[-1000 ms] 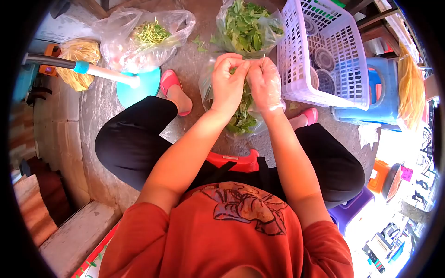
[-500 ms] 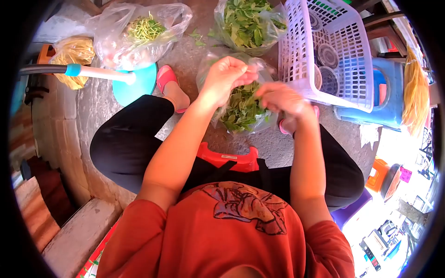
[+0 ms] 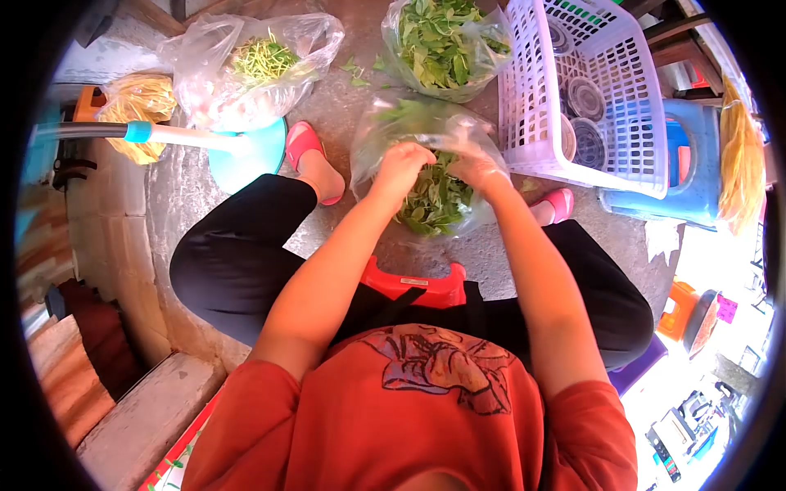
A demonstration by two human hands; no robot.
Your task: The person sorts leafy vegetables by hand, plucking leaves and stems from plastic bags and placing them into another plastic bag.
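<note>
Between my feet lies a clear plastic bag of green leaves (image 3: 434,204). My left hand (image 3: 403,168) is at the bag's left side, fingers closed in a pinch; what they hold, if anything, is too small to name. Over the bag's right side is my right hand (image 3: 479,168), its fingertips blurred and partly hidden among plastic and leaves. Beyond them stands a second clear bag of leaves (image 3: 442,49). A third bag, at the upper left, has thin green stems (image 3: 264,59) on top.
A white plastic basket (image 3: 524,90) with round containers stands at the upper right, beside a blue stool (image 3: 696,164). A turquoise disc with a pole (image 3: 192,137) is at the left, near a yellow bundle (image 3: 141,102). A red stool (image 3: 417,286) is under me.
Both hands came apart from their raised pinch and have lowered to the near bag. My right hand swung out right, then moved back in over the leaves.
</note>
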